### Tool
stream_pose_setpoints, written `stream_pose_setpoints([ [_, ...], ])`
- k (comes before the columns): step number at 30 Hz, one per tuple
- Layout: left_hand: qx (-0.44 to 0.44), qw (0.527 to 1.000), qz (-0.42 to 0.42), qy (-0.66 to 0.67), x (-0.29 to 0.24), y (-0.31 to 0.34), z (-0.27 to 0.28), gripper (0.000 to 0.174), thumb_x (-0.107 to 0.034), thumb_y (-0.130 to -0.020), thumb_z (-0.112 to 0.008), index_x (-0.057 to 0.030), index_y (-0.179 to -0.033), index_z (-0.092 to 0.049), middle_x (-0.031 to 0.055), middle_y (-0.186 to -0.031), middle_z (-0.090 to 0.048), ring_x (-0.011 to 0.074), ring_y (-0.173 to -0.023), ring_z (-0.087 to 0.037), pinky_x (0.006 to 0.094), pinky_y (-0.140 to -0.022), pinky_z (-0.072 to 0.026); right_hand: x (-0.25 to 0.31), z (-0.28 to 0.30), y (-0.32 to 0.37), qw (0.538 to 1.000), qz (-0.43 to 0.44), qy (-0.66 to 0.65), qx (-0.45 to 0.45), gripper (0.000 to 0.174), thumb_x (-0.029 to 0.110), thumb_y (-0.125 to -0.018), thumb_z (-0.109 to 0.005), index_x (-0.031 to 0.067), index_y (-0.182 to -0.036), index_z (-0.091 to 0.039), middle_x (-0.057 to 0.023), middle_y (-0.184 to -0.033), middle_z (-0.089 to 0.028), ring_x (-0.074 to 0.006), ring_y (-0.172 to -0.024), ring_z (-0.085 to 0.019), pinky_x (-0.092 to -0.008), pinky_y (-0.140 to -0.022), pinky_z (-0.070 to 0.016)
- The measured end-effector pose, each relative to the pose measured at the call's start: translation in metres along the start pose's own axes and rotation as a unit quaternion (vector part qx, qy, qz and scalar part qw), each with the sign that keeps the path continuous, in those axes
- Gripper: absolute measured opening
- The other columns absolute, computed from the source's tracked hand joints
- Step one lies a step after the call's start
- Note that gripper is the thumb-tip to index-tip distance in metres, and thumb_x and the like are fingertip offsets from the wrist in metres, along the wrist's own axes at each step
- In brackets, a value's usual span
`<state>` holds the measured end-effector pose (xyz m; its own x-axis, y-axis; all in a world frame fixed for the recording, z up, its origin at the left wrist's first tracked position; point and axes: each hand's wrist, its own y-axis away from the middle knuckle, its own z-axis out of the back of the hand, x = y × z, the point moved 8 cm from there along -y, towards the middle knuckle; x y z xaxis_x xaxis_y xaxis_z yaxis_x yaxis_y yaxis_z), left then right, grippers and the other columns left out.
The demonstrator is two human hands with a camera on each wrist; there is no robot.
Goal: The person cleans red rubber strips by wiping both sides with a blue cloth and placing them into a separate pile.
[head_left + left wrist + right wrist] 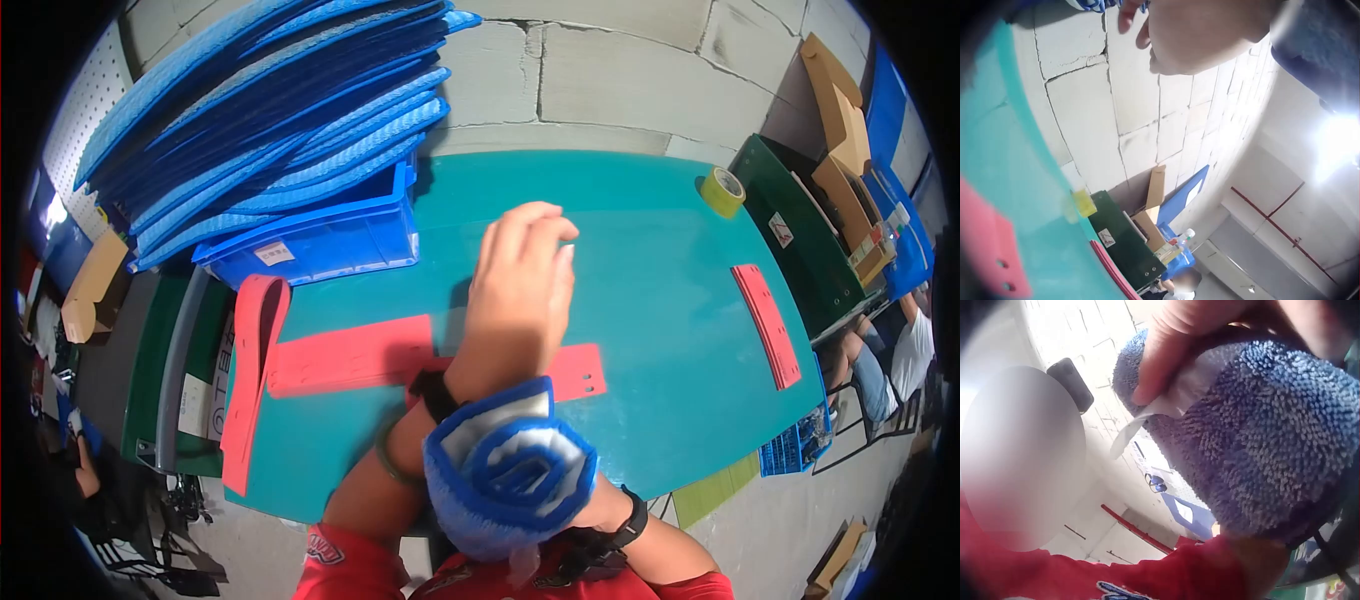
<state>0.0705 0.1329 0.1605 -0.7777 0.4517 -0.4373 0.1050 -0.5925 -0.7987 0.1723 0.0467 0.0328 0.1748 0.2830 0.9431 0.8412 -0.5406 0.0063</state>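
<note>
Close to the body, a rolled blue mop pad [510, 470] with a white inner side shows its spiral end in the head view. My right hand [600, 505] grips this roll; in the right wrist view the thumb [1163, 362] lies across a strip of clear tape [1194, 384] on its looped pile. My left hand [520, 285] reaches out over the green table, holding nothing, fingers loosely bent. Beneath that hand and forearm lie red flat strips [350, 355] with small holes, partly hidden by the arm. The left hand [1204, 34] also shows in the left wrist view.
A tall stack of blue pads [290, 120] overhangs a blue bin [320, 240] at the back left. A looped red strip [250, 380] lies at the table's left edge. Toward the right are a yellow tape roll [722, 192], stacked red strips [768, 325] and a green box [800, 240].
</note>
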Motion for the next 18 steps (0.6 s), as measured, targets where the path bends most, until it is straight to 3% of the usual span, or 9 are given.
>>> stream_pose_setpoints([
  [1, 0.001, 1.000, 0.000, 0.002, -0.002, 0.000, 0.002, 0.020, -0.006, -0.093, -0.063, -0.0045, -0.113, -0.061, 0.0141, -0.120, -0.060, 0.0301, -0.109, -0.059, 0.0405, -0.092, -0.0489, 0.013, -0.003, 0.000, 0.993, 0.102, 0.058, 0.008, 0.093, 0.017, -0.055, -0.098, 0.0060, -0.137, -0.055, -0.0100, -0.140, -0.053, -0.0249, -0.128, -0.051, -0.0394, -0.112, -0.0385],
  [2, 0.055, 0.964, 0.167, 0.198, 0.021, 0.006, -0.008, 0.018, -0.008, -0.096, -0.062, -0.0042, -0.114, -0.061, 0.0127, -0.121, -0.060, 0.0264, -0.109, -0.059, 0.0379, -0.091, -0.0499, 0.008, -0.003, -0.002, 0.999, 0.046, -0.014, -0.002, 0.090, 0.019, -0.053, -0.099, 0.0078, -0.133, -0.059, -0.0101, -0.139, -0.052, -0.0270, -0.129, -0.049, -0.0397, -0.112, -0.0378],
  [4, 0.089, 0.740, 0.412, 0.524, 0.029, 0.030, -0.034, 0.013, -0.014, -0.102, -0.057, -0.0042, -0.111, -0.058, 0.0080, -0.114, -0.056, 0.0138, -0.103, -0.056, 0.0304, -0.089, -0.0502, 0.008, -0.003, -0.004, 0.999, 0.045, 0.010, -0.005, 0.091, 0.019, -0.053, -0.099, 0.0077, -0.134, -0.059, -0.0100, -0.138, -0.053, -0.0273, -0.129, -0.048, -0.0400, -0.112, -0.0378],
  [5, 0.090, 0.739, 0.413, 0.525, 0.030, 0.032, -0.033, 0.013, -0.014, -0.102, -0.057, -0.0042, -0.111, -0.058, 0.0080, -0.114, -0.056, 0.0138, -0.103, -0.056, 0.0304, -0.089, -0.0502, 0.009, -0.003, -0.005, 0.998, 0.046, 0.036, -0.007, 0.092, 0.020, -0.053, -0.099, 0.0076, -0.134, -0.059, -0.0098, -0.138, -0.053, -0.0276, -0.130, -0.048, -0.0402, -0.112, -0.0379],
  [7, 0.043, 0.521, 0.490, 0.697, 0.033, 0.046, -0.040, 0.014, -0.016, -0.104, -0.055, -0.0047, -0.112, -0.057, 0.0068, -0.114, -0.055, 0.0141, -0.100, -0.055, 0.0302, -0.089, -0.0499, 0.000, -0.002, -0.005, 1.000, -0.006, 0.000, -0.006, 0.091, 0.020, -0.053, -0.099, 0.0071, -0.133, -0.059, -0.0103, -0.139, -0.053, -0.0277, -0.131, -0.048, -0.0406, -0.112, -0.0378],
  [9, 0.053, 0.516, 0.486, 0.703, 0.035, 0.048, -0.035, 0.015, -0.017, -0.103, -0.057, -0.0053, -0.112, -0.056, 0.0059, -0.114, -0.054, 0.0145, -0.100, -0.055, 0.0304, -0.089, -0.0493, 0.004, -0.006, -0.005, 0.998, 0.042, 0.042, 0.024, 0.090, 0.020, -0.053, -0.098, 0.0067, -0.132, -0.060, -0.0106, -0.139, -0.053, -0.0272, -0.130, -0.048, -0.0402, -0.112, -0.0377],
  [13, 0.094, 0.698, 0.426, 0.567, 0.048, 0.047, -0.016, 0.018, -0.017, -0.099, -0.060, -0.0035, -0.111, -0.058, 0.0049, -0.113, -0.055, 0.0149, -0.100, -0.056, 0.0299, -0.087, -0.0509, 0.007, 0.003, 0.005, 0.999, -0.021, -0.047, -0.010, 0.090, 0.017, -0.057, -0.097, 0.0010, -0.135, -0.055, -0.0106, -0.138, -0.056, -0.0207, -0.126, -0.054, -0.0394, -0.111, -0.0404],
  [15, 0.190, 0.865, 0.318, 0.340, 0.060, 0.045, 0.006, 0.015, -0.013, -0.099, -0.061, -0.0046, -0.112, -0.060, 0.0015, -0.105, -0.058, 0.0056, -0.086, -0.054, 0.0200, -0.076, -0.0457, 0.003, 0.035, 0.031, 0.999, 0.017, 0.014, -0.032, 0.104, 0.019, -0.059, -0.099, -0.0002, -0.145, -0.043, -0.0105, -0.135, -0.058, -0.0197, -0.122, -0.057, -0.0394, -0.108, -0.0443],
  [18, 0.228, 0.898, 0.289, 0.242, 0.075, 0.059, 0.035, 0.012, -0.012, -0.098, -0.062, -0.0019, -0.104, -0.063, 0.0001, -0.097, -0.059, 0.0049, -0.087, -0.055, 0.0206, -0.076, -0.0467, 0.015, 0.098, 0.086, 0.972, 0.078, -0.046, -0.216, 0.107, 0.021, -0.057, -0.099, 0.0049, -0.146, -0.041, -0.0123, -0.137, -0.055, -0.0282, -0.125, -0.055, -0.0471, -0.106, -0.0478],
])
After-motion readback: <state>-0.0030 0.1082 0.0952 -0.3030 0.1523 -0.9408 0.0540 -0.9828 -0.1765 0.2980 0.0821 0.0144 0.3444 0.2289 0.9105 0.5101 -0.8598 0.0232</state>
